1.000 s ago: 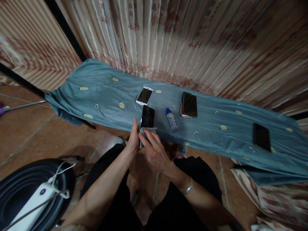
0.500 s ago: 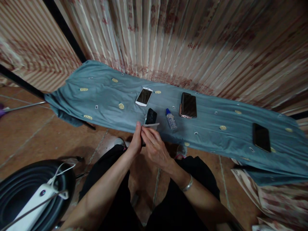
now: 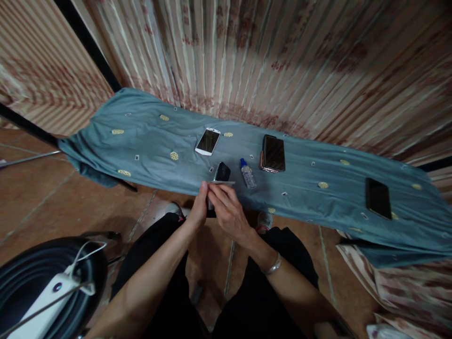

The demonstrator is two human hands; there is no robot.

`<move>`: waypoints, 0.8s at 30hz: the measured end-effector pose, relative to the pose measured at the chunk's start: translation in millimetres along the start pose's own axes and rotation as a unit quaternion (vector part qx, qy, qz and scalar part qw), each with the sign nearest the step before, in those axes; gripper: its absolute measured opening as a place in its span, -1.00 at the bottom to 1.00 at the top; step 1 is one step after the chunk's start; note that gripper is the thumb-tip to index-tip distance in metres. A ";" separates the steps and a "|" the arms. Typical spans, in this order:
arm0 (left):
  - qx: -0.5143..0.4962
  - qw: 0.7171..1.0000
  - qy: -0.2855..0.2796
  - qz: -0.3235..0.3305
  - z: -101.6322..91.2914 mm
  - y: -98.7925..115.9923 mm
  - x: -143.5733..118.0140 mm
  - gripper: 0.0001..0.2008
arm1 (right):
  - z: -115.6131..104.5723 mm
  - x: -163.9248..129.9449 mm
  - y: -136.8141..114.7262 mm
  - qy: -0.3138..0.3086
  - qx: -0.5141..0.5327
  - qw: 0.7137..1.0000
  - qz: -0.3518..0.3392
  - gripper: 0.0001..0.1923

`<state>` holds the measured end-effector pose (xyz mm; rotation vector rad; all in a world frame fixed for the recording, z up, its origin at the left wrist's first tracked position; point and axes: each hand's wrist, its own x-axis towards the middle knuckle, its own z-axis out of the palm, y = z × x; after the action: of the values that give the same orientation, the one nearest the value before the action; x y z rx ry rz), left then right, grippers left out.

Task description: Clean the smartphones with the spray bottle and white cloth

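On a teal embroidered cloth, a white-framed smartphone lies left of a small clear blue-capped bottle, a stacked black phone pair right, another black phone far right.

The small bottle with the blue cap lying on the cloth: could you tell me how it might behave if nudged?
The small bottle lies on its side and looks round, so it would probably roll. It seems light. The soft teal cloth might slow it.
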<state>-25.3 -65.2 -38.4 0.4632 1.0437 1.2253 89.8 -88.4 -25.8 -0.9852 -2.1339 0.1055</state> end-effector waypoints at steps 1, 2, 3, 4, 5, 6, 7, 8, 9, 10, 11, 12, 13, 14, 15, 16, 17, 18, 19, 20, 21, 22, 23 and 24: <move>-0.002 1.000 0.003 0.003 -0.7 -0.6 1.2 -0.65 | 0.6 -0.7 -0.3 0.001 0.002 1.000 -0.004 -0.54; -0.004 1.000 0.008 0.008 -1.0 -1.3 1.8 -0.66 | 1.0 -0.9 0.6 0.001 0.002 1.000 -0.004 -0.54; -0.005 1.000 0.014 0.013 -0.8 -2.0 1.7 -0.67 | 1.3 -0.6 2.6 0.001 0.002 1.000 0.000 -0.55; -0.006 1.000 0.016 0.013 -0.2 -2.8 0.9 -0.68 | 1.4 0.2 5.7 -0.001 0.001 1.000 0.007 -0.55; -0.007 1.000 0.017 0.014 0.5 -3.6 -0.3 -0.68 | 1.3 1.4 9.6 -0.002 0.000 1.000 0.017 -0.55; -0.005 1.000 0.016 0.014 1.2 -4.3 -1.8 -0.67 | 1.1 2.8 14.1 -0.001 -0.002 1.000 0.027 -0.54; -0.001 1.000 0.010 0.014 1.7 -5.1 -3.3 -0.66 | 0.8 4.4 18.7 0.001 -0.003 0.999 0.033 -0.54; 0.006 1.000 -0.001 0.012 1.9 -5.8 -4.6 -0.65 | 0.4 6.0 23.1 0.005 -0.004 0.999 0.041 -0.54; 0.014 1.000 -0.014 0.010 1.8 -6.5 -5.5 -0.63 | 0.0 7.5 27.0 0.013 -0.006 0.999 0.047 -0.54; 0.025 0.999 -0.029 0.008 1.3 -7.0 -5.7 -0.61 | -0.2 8.7 30.0 0.019 -0.008 0.998 0.054 -0.53; 0.036 0.998 -0.042 0.006 0.5 -7.5 -5.4 -0.59 | -0.3 9.6 32.1 0.023 -0.011 0.998 0.062 -0.52; 0.048 0.997 -0.051 0.007 -0.5 -7.8 -4.5 -0.55 | -0.2 10.1 33.3 0.024 -0.013 0.997 0.068 -0.51; 0.063 0.996 -0.056 0.010 -1.5 -8.1 -3.3 -0.51 | 0.1 10.3 33.7 0.022 -0.014 0.997 0.073 -0.49; 0.079 0.995 -0.058 0.016 -2.5 -8.4 -1.8 -0.46 | 0.6 10.3 33.6 0.019 -0.015 0.997 0.076 -0.47; 0.096 0.993 -0.057 0.022 -3.4 -8.7 -0.3 -0.41 | 1.2 10.1 33.5 0.015 -0.014 0.997 0.076 -0.46; 0.111 0.992 -0.057 0.028 -4.1 -9.1 0.9 -0.36 | 1.8 9.8 33.4 0.012 -0.014 0.997 0.075 -0.44; 0.124 0.990 -0.059 0.034 -4.7 -9.5 1.7 -0.33 | 2.3 9.5 33.8 0.010 -0.014 0.997 0.075 -0.43; 0.133 0.988 -0.063 0.038 -5.0 -9.9 2.0 -0.30 | 2.6 9.3 34.7 0.009 -0.014 0.997 0.075 -0.42; 0.138 0.987 -0.069 0.041 -5.2 -10.2 1.8 -0.29 | 2.7 9.2 36.1 0.007 -0.015 0.997 0.076 -0.40; 0.142 0.986 -0.077 0.042 -5.3 -10.4 1.1 -0.29 | 2.5 9.3 37.8 0.004 -0.016 0.997 0.075 -0.40; 0.143 0.985 -0.085 0.042 -5.3 -10.4 0.1 -0.29 | 2.1 9.6 39.4 0.002 -0.018 0.997 0.075 -0.40; 0.143 0.984 -0.093 0.041 -5.3 -10.1 -1.1 -0.29 | 1.6 10.0 40.9 0.001 -0.019 0.997 0.075 -0.40; 0.141 0.984 -0.101 0.041 -5.3 -9.6 -2.2 -0.29 | 1.2 10.6 41.9 0.003 -0.019 0.997 0.077 -0.40; 0.139 0.984 -0.105 0.041 -5.5 -9.0 -3.1 -0.30 | 0.8 11.3 42.3 0.005 -0.019 0.997 0.081 -0.41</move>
<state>-25.0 -72.3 -46.9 0.8407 1.0242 1.0785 110.7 -51.0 -35.0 -1.1774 -2.0516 0.1406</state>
